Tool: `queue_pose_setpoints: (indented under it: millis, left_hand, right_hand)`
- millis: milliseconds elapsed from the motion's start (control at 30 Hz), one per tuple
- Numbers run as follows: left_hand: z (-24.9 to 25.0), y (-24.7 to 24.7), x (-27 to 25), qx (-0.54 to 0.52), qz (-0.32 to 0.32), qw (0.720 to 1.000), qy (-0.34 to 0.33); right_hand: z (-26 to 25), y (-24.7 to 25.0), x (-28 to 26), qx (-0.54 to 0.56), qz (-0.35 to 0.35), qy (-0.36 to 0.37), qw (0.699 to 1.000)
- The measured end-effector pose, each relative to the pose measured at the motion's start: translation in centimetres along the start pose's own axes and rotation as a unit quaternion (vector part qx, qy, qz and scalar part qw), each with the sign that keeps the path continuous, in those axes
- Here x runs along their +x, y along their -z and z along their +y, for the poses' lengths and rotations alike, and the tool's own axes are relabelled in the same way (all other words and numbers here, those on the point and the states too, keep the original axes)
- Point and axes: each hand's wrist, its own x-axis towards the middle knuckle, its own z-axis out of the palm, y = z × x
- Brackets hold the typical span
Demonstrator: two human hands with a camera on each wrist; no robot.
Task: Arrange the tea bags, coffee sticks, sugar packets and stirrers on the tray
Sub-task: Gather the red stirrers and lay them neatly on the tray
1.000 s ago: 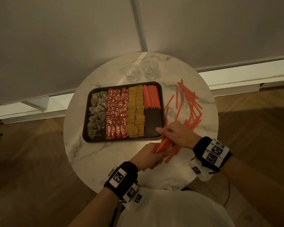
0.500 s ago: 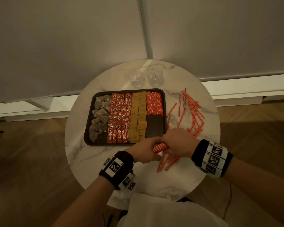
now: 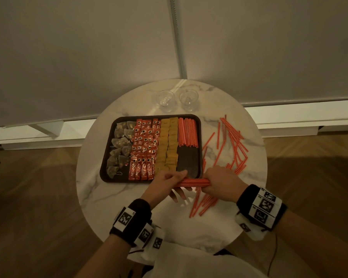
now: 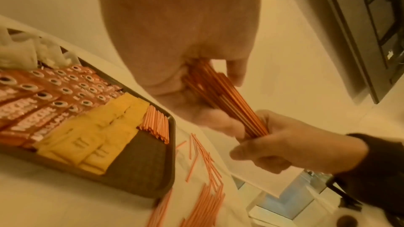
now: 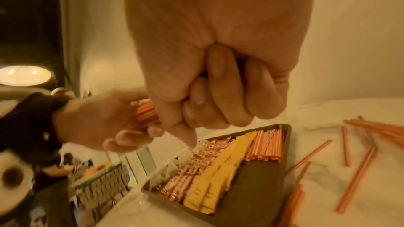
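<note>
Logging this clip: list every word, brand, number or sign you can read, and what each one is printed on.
"NESCAFE": on the red coffee sticks in the front row on the tray, running lengthwise.
Same word on the coffee sticks farther back: only partly readable.
Yellow sugar packets: faint print, too blurred to read.
Wristbands: black-and-white square marker patterns; small characters beside them too small to read.
Stirrers, tea bags, glasses: no text visible.

Bare tray corner (image 3: 189,161) below stirrers (image 3: 187,132)
</note>
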Motion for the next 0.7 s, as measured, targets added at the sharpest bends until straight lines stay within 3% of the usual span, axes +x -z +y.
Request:
queue_pose_setpoints:
  millis: [133,267,533,700]
  left_hand:
    - [-0.8,-1.8,0.5,-0.030,0.114,0.991,-0.058]
    - [-0.9,-2.6,1.1,-0.039,0.191,0.976,-0.096]
    - [-2.6,-2.7,1.8,-0.053,0.230,0.968,-0.083]
    - [-3.2,-1.5,2.4,-0.016,0.187,0.980,-0.073]
  right_hand:
    - [-0.6,-0.7,0.5,0.092,-0.020,-0.006,0.996]
    - [-0.9,-0.7,0.8,0.140,0.014,-0.011,0.990]
    - [-1.6,-3.1,0.9,0.102,0.057,-0.055,0.992]
    - [-1.9,-4.3,0.8,0.041,0.046,-0.033,0.998]
